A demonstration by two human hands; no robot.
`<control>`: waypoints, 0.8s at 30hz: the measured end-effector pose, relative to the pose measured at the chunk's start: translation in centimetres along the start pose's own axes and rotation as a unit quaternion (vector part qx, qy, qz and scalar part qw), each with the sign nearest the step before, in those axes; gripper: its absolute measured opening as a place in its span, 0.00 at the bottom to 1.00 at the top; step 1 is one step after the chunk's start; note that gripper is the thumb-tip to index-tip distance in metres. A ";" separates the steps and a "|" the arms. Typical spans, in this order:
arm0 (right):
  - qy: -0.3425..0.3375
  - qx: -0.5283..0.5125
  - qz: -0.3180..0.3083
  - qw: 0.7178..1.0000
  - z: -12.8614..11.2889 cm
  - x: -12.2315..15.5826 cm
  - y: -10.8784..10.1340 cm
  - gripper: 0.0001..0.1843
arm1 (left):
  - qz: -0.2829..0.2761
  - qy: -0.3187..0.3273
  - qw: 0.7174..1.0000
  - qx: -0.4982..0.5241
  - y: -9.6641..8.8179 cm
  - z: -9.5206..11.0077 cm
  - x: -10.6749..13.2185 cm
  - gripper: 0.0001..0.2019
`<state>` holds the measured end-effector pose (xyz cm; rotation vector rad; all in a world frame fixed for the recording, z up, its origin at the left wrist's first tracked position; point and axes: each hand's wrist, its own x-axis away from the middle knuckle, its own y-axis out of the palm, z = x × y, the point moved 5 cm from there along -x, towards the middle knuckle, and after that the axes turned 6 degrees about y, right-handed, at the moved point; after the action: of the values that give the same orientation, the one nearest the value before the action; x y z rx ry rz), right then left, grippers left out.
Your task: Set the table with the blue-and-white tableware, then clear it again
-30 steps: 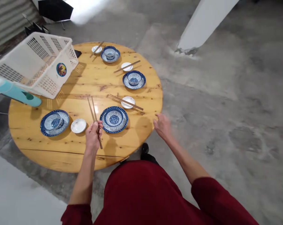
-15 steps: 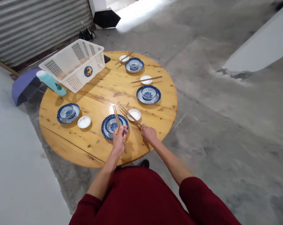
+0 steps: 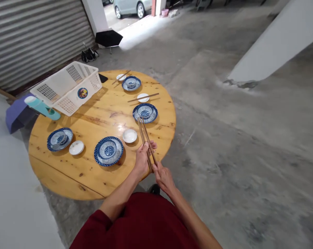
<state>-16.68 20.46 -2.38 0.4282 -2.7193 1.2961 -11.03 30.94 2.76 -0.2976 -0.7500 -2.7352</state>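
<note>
My left hand [image 3: 143, 159] and my right hand [image 3: 163, 177] are both closed on a bundle of brown chopsticks [image 3: 145, 136], held together above the near right edge of the round wooden table [image 3: 94, 121]. The sticks point away from me toward a blue-patterned plate with a bowl [image 3: 145, 112]. Left of my hands lie a small white dish [image 3: 129, 136] and a blue plate [image 3: 108, 150]. My sleeves and lap are dark red.
Two more blue plates with bowls [image 3: 59, 139] [image 3: 131, 83], small white dishes [image 3: 76, 147], and chopstick pairs [image 3: 143, 98] sit round the table. A white plastic basket [image 3: 66, 87] and teal bottle [image 3: 42, 108] stand at the far left. Concrete floor, a slanted pillar [image 3: 273, 38], a shutter beyond.
My right hand picked up the chopsticks that lay on the white dish and both hands brought their sticks together in front of me. The view shifted, so the table appears further left.
</note>
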 end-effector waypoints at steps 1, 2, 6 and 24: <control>-0.003 -0.005 -0.001 1.000 0.6 0.2 -0.7 0.21 | -0.009 -0.009 1.000 0.004 1.0 -0.5 0.3 0.24; -0.005 -0.009 -0.002 1.000 1.2 0.5 -1.4 0.21 | -0.015 -0.016 1.000 0.006 1.9 -1.0 0.5 0.24; 0.008 -0.017 -0.007 1.000 3.6 1.5 -4.1 0.20 | -0.031 -0.018 0.999 0.003 5.4 -3.0 1.3 0.24; 0.094 -0.427 -0.047 0.898 9.1 3.0 -9.2 0.26 | -0.103 -0.089 0.991 -0.013 14.2 -7.2 0.6 0.30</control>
<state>-16.53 7.32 -0.65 0.2991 -2.7056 0.0327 -7.80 15.40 3.42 -0.5028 -0.8338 -2.9423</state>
